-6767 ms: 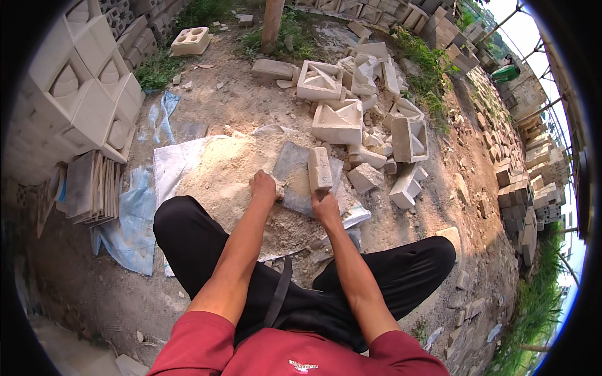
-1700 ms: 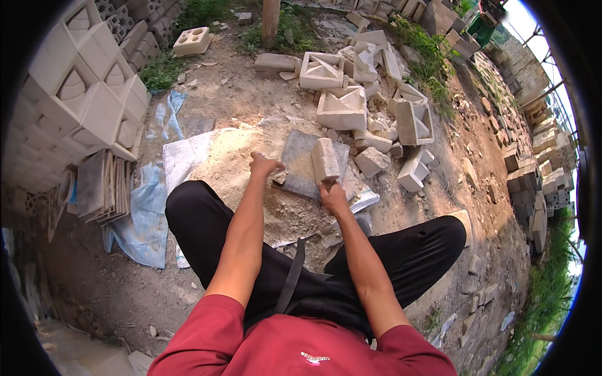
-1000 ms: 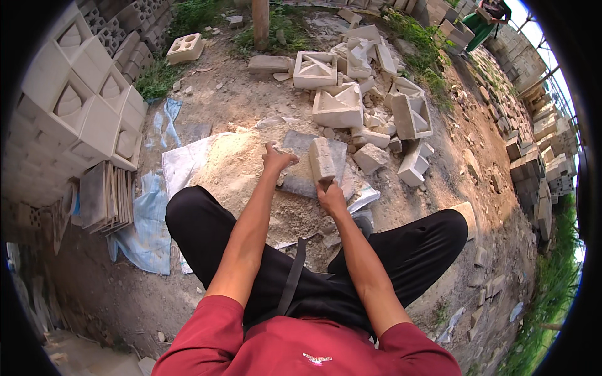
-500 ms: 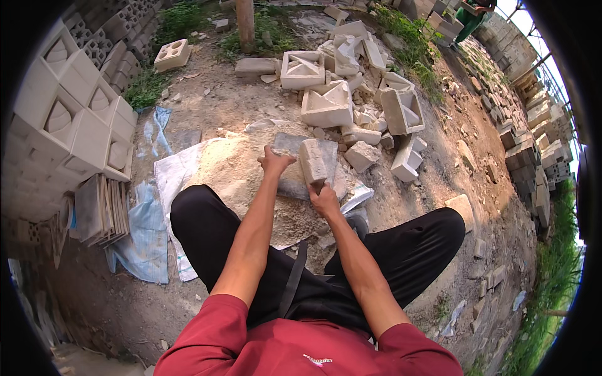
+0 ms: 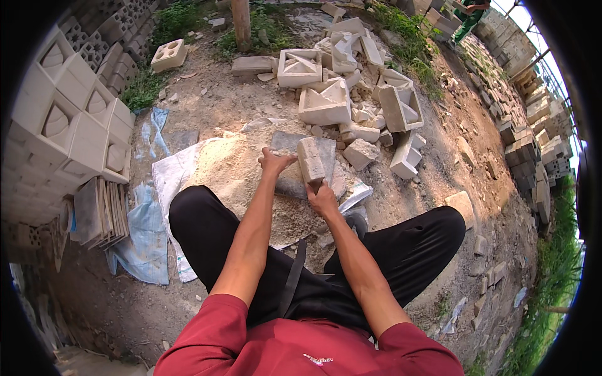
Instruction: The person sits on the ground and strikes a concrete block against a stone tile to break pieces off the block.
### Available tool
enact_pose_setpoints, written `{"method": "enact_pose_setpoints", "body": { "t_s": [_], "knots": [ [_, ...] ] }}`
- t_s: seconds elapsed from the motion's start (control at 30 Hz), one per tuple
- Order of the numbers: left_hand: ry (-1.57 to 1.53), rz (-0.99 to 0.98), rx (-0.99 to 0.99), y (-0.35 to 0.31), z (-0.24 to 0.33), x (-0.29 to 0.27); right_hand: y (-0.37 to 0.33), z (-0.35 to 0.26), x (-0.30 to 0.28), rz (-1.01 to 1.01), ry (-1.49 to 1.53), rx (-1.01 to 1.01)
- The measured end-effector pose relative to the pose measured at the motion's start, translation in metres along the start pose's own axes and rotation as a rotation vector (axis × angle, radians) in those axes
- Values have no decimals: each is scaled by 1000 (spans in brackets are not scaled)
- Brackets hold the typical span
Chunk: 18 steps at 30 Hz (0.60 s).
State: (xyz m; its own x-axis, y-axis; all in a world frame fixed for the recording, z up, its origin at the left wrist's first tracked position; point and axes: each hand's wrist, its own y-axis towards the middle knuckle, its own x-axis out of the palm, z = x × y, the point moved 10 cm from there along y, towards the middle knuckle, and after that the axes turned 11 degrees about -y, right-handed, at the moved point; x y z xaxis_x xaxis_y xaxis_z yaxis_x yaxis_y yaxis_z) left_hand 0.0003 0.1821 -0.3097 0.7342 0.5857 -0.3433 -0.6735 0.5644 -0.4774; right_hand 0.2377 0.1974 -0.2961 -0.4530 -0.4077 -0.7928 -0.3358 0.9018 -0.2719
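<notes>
My right hand (image 5: 323, 200) is closed around the near end of a pale, rough rectangular block (image 5: 310, 160). The block stands over a grey slab (image 5: 290, 141) on the ground between my knees. To its left, my left hand (image 5: 276, 164) is stretched over the slab's left side with thumb and fingers apart. Pale crumbs show by its fingertips; whether it touches them I cannot tell. A heap of sandy powder (image 5: 221, 164) lies left of the slab, on a white sheet (image 5: 172, 173).
Broken moulded blocks (image 5: 325, 103) are piled beyond the slab. Stacked patterned blocks (image 5: 88, 138) rise at left, above leaning thin boards (image 5: 100, 213) and a blue torn sheet (image 5: 147, 241). A wooden post (image 5: 241, 25) stands far off; a person in green (image 5: 467, 24) is at the far right.
</notes>
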Motion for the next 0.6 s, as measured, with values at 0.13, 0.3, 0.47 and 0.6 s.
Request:
{"method": "enact_pose_setpoints", "body": {
  "t_s": [0.13,0.3,0.47,0.6],
  "knots": [
    [-24,2,-60,1,-6,4,0,3,-1,-1,-11,15],
    [-71,28,-131,9,-18,-8,-5,-6,-7,57,14,35],
    [-114,55,-87,-2,-5,-18,6,-21,-32,211,121,-13],
    [-92,107,-125,2,-17,-46,8,-51,-36,225,148,-56]
  ]
}}
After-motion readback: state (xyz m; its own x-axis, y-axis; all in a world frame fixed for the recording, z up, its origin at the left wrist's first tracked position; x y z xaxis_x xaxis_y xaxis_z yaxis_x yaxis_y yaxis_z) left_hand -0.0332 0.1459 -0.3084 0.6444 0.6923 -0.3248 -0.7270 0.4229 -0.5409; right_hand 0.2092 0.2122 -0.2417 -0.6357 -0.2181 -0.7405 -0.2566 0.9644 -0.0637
